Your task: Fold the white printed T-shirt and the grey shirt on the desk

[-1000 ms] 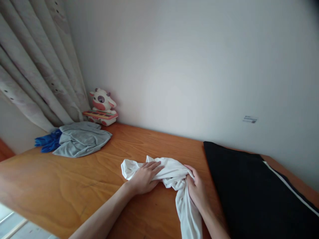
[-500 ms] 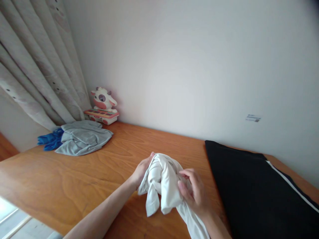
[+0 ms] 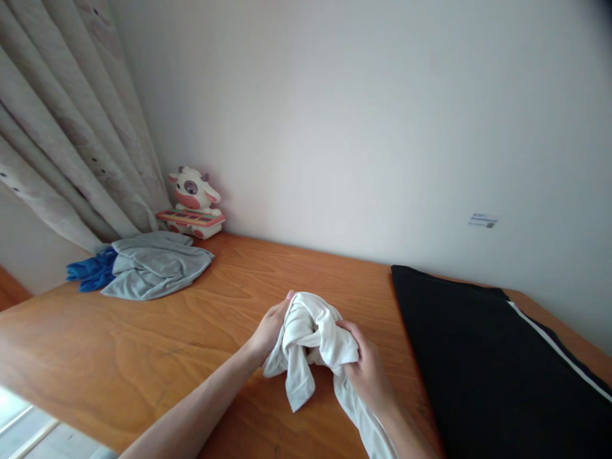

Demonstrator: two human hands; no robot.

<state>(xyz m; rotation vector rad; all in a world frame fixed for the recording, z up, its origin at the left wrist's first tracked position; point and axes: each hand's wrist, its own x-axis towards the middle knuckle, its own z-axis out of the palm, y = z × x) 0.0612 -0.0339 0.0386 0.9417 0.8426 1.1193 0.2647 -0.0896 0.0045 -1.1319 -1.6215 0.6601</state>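
A bunched white cloth garment (image 3: 310,319) is held just over the near middle of the wooden table. Its folds are wrapped over one another, one pointed end hangs down in front, and a longer strip trails toward me on the right. My left hand (image 3: 273,328) grips the bundle's left side, the fingers partly hidden behind the fabric. On the other side, my right hand (image 3: 366,360) is closed on a thick fold, thumb and fingers pinching it. What kind of garment it is cannot be made out.
Black fabric with a white stripe (image 3: 478,357) lies flat at the right of the wooden table (image 3: 191,325). Back left are a grey cloth (image 3: 157,264), a blue cloth (image 3: 93,271) and a cow-shaped toy keyboard (image 3: 194,207). A curtain (image 3: 71,127) hangs at left; a wall stands behind.
My right hand, loosely open beside the white garment before, has closed on a fold and lifted it to the right. The left hand keeps its hold; the view has shifted slightly.
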